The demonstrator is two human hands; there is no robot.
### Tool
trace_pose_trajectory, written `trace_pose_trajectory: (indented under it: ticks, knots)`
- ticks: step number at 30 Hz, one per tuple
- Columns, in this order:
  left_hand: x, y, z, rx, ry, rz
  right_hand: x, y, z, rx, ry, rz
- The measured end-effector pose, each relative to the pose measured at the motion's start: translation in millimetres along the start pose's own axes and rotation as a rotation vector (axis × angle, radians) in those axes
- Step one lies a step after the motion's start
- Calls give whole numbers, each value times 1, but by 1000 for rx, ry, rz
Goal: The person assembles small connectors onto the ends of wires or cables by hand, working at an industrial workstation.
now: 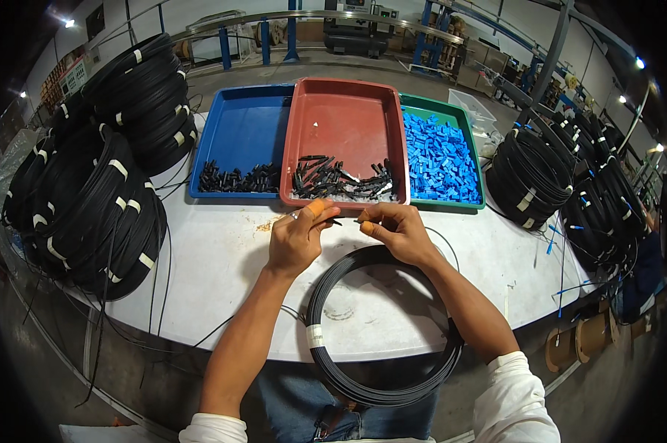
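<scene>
My left hand (298, 238) and my right hand (397, 229) meet over the white table (222, 258), just in front of the red tray (346, 122). Both wear orange fingertip covers. Between their fingertips they pinch a thin black cable end (346, 220) with a small black part on it. A coil of black cable (381, 328), bound with white tape, lies under my right forearm and hangs over the table's near edge. The red tray holds several black connector pieces (341, 181) along its near side.
A blue tray (243, 125) with small black parts sits left of the red one; a green tray (462, 118) full of blue parts (438, 159) sits right. Stacks of taped black cable coils stand at the left (101, 177) and right (562, 184). Small spools (586, 336) lie on the floor.
</scene>
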State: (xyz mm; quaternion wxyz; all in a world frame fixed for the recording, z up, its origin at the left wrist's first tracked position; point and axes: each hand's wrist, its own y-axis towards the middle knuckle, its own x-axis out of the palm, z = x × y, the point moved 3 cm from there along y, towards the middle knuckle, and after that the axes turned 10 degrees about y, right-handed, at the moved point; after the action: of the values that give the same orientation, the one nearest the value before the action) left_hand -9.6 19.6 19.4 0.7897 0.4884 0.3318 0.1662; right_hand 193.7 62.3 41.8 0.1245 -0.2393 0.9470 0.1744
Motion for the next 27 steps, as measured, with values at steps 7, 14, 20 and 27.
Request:
trace_pose_trajectory:
  ticks: [7,14,20,27]
  knots:
    - [3,-3,1,55,-8,-54,7,-7,-17,-203,-160,15]
    - [7,-6,9,51,-22,-167,8,-6,-12,-325,-283,-8]
    - [8,-5,9,32,-48,-145,8,-7,-14,-234,-254,6]
    - [7,-3,11,-42,-105,-172,9,-9,-12,-209,-253,-27]
